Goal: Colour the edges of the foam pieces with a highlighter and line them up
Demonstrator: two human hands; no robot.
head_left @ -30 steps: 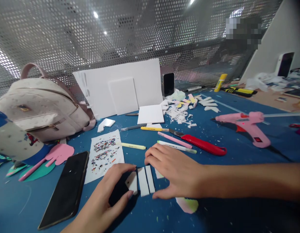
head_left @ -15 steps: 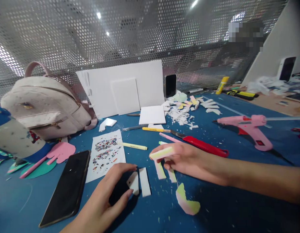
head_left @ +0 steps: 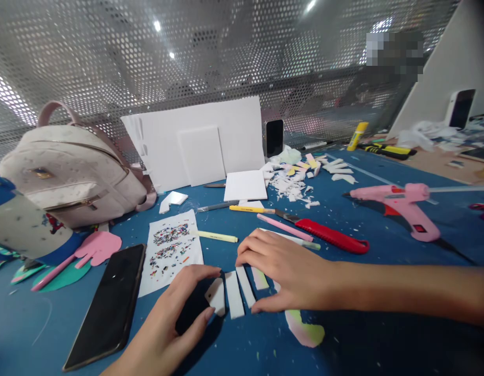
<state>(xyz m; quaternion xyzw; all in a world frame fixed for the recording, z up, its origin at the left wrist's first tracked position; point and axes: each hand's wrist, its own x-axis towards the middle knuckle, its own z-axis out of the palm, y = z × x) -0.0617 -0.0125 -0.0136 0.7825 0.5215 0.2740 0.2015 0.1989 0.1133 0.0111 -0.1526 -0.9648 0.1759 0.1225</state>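
Note:
My left hand (head_left: 169, 316) rests on the blue table, its thumb and index finger apart on either side of a white foam piece (head_left: 217, 296) with a small hole. The thumb is at the piece's lower edge. A white foam strip (head_left: 234, 295) lies beside it. My right hand (head_left: 283, 266) spans a second narrow strip (head_left: 245, 287), with fingers at its far end and thumb at its near end. Partly under that hand is a yellow-green strip (head_left: 260, 278). A curved pastel offcut (head_left: 304, 329) lies nearer me.
Pens, a red-handled cutter (head_left: 332, 235) and a pink glue gun (head_left: 399, 196) lie to the right. White scraps (head_left: 291, 183) are heaped behind. A black phone (head_left: 108, 303), a paper with glitter bits (head_left: 171, 250), a cup (head_left: 30, 224) and a backpack (head_left: 73, 167) stand left.
My right hand has brought the raised strip down to the table, left of the yellow-green one, turning it white face up. My left hand has hardly moved.

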